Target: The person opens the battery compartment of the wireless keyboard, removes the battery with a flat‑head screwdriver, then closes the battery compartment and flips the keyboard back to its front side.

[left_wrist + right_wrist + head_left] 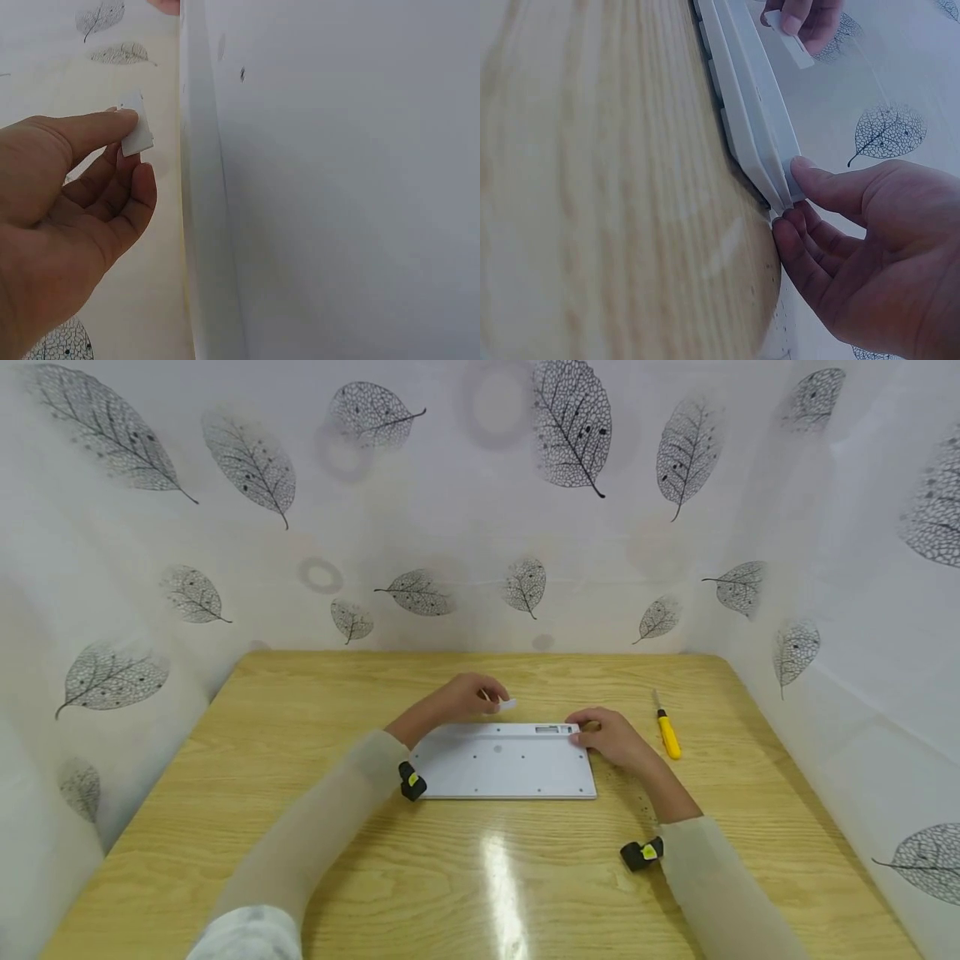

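Note:
A white keyboard (502, 774) lies face down on the wooden table, its keys showing underneath in the right wrist view. Near its far right corner an open battery compartment (547, 729) shows in the head view. My left hand (467, 697) is above the keyboard's far edge and pinches a small white battery cover (137, 135) between thumb and fingers. With thumb on top and fingers below, my right hand (877, 240) grips the keyboard's far right corner.
To the right of my right hand lies a screwdriver (669, 735) with a yellow handle. Small dark specks lie on the table (360, 877) near my right forearm. A leaf-patterned curtain (465, 527) hangs behind the table and along both sides.

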`<state>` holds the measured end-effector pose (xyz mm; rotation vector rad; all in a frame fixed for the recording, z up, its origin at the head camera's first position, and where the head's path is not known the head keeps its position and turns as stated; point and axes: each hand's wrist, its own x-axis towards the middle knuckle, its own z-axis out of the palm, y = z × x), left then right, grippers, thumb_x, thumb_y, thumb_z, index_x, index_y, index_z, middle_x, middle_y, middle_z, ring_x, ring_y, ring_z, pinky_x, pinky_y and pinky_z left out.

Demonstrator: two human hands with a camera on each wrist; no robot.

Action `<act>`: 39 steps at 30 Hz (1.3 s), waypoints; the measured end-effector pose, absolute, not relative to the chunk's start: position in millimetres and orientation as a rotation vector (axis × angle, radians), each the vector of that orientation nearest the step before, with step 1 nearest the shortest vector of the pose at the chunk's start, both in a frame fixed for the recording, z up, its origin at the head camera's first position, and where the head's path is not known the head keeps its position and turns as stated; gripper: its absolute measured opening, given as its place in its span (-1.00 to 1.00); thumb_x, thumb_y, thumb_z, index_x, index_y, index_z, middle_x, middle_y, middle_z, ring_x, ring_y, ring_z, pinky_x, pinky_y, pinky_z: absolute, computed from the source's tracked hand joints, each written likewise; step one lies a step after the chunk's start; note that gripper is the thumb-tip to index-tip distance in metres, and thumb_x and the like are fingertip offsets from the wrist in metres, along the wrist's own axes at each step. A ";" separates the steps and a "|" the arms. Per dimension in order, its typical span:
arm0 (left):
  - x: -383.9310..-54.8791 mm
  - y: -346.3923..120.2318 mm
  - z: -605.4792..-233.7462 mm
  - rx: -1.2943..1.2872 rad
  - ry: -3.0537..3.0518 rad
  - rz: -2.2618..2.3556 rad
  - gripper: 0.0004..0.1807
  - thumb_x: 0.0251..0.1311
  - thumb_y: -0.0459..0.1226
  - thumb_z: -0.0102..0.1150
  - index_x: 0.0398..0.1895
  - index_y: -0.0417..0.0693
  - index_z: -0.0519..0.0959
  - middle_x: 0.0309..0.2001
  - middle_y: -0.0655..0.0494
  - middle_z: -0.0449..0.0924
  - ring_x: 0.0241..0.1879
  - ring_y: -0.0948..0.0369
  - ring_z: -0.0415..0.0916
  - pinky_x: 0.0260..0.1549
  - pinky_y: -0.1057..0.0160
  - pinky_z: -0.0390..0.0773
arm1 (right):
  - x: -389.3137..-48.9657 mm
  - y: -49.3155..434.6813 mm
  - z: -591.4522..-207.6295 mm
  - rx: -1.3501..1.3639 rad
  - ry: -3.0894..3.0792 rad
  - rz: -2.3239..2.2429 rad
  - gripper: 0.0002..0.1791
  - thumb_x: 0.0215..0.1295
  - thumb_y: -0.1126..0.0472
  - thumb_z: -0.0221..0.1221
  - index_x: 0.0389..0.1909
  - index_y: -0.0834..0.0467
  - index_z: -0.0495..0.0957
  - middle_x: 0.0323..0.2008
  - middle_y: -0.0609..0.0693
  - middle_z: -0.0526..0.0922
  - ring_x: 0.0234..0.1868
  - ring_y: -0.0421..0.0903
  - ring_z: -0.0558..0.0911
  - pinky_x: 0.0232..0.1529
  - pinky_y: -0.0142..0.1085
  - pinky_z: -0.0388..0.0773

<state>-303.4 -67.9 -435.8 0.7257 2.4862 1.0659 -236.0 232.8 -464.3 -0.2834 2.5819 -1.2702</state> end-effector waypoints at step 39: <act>-297.0 16.7 -442.5 0.949 2.407 0.894 -0.73 0.40 -0.35 0.17 0.07 0.02 0.71 -0.04 0.16 0.72 -0.14 0.30 0.55 -0.16 0.38 0.53 | -235.6 232.9 -463.7 -0.232 2.616 -1.206 -0.59 0.44 0.16 0.21 0.25 0.17 0.54 0.13 0.17 0.58 -0.06 0.05 0.54 -0.02 -0.15 0.50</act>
